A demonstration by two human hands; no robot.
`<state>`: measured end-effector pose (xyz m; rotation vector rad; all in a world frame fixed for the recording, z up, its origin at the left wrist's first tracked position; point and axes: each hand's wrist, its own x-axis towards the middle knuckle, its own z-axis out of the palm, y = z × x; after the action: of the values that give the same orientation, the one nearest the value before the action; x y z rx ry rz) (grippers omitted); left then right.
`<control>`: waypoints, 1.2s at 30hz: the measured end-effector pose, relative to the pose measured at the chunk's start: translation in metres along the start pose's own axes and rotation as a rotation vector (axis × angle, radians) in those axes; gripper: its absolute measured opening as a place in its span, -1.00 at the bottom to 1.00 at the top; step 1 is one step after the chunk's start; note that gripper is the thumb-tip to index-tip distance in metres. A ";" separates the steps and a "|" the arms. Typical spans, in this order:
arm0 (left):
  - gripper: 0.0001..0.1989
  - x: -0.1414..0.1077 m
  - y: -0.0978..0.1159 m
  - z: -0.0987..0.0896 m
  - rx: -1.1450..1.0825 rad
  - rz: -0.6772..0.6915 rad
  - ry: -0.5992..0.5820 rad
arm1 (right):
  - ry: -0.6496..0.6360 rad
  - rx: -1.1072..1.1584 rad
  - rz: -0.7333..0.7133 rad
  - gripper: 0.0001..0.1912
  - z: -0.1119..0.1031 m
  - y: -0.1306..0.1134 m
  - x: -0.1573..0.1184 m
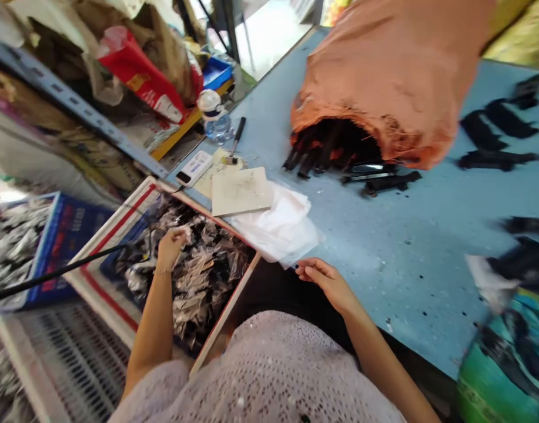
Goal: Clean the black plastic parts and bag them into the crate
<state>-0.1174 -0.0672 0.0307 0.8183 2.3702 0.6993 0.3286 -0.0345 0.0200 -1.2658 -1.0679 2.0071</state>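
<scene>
2 bare hands of 1 person, who wears a pale knit top full of little holes point(287, 370), are near the edge of a big blue table with a flat top point(375, 241). The left hand point(170, 249) is over a white box with a red line round it point(97, 298), and its fingers are curled in. A small pale bit shows by the fingertips, but you cannot tell if the hand grips it. Lots of shiny, crinkly plastic packs with dark stuff inside point(194, 288) fill the box under this hand. The right hand point(326, 282) is at the table's edge, with its fingers bent, just beside the corner of some thin, see-through plastic bags point(287, 220). You cannot tell if its fingertips pinch the corner. The bags lie in a pile on the table, and a flat, square, cream board point(240, 191) sits on part of them. Near the board are a small white gadget with a dark screen point(194, 169) and a clear plastic bottle point(217, 123). Farther back, a big orange cloth sack point(384, 76) lies with its mouth open, and long black pieces point(326, 150) poke out.
</scene>
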 end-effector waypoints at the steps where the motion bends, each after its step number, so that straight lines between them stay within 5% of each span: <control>1: -0.62 -0.012 0.015 0.014 -0.009 0.097 -0.158 | 0.021 -0.001 -0.005 -0.63 -0.006 -0.001 0.002; 4: -0.63 -0.045 0.074 0.055 -0.039 0.527 -0.713 | 0.112 -0.009 -0.059 -0.64 -0.030 -0.006 0.012; 6: -0.65 -0.060 0.127 0.087 -0.036 0.803 -0.863 | 0.175 -0.047 -0.136 -0.64 -0.052 -0.013 0.023; 10: -0.64 -0.071 0.235 0.173 0.038 1.181 -0.826 | 0.458 -0.388 -0.315 -0.65 -0.132 -0.057 0.049; 14: -0.64 -0.082 0.303 0.261 0.214 1.512 -0.892 | 1.004 -0.739 -0.258 -0.55 -0.265 -0.135 0.048; 16: -0.65 -0.087 0.323 0.294 0.268 1.637 -0.908 | 1.272 -0.786 -0.126 -0.45 -0.334 -0.168 0.034; 19: -0.65 -0.094 0.353 0.333 0.265 1.761 -0.884 | 1.475 -0.858 0.353 -0.32 -0.409 -0.189 0.013; 21: -0.65 -0.099 0.377 0.358 0.237 1.809 -0.840 | 1.413 -0.858 0.531 -0.33 -0.427 -0.186 0.010; 23: -0.64 -0.106 0.402 0.384 0.228 1.842 -0.782 | 1.354 -0.885 0.538 -0.41 -0.420 -0.173 0.015; 26: -0.59 -0.118 0.431 0.419 0.262 1.864 -0.687 | 1.169 -1.028 0.407 -0.49 -0.385 -0.156 0.032; 29: -0.40 -0.129 0.443 0.440 0.307 1.839 -0.647 | 0.918 -1.089 0.112 -0.47 -0.370 -0.162 0.040; 32: -0.27 -0.139 0.442 0.446 0.354 1.834 -0.647 | 1.080 -1.071 0.077 -0.48 -0.407 -0.188 0.032; 36: -0.14 -0.159 0.443 0.451 0.442 1.881 -0.658 | 1.501 -1.013 0.373 -0.43 -0.484 -0.205 0.016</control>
<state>0.4466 0.2610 0.0261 2.8269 0.5712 0.2896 0.7666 0.2532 0.0643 -2.8051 -0.9355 0.0407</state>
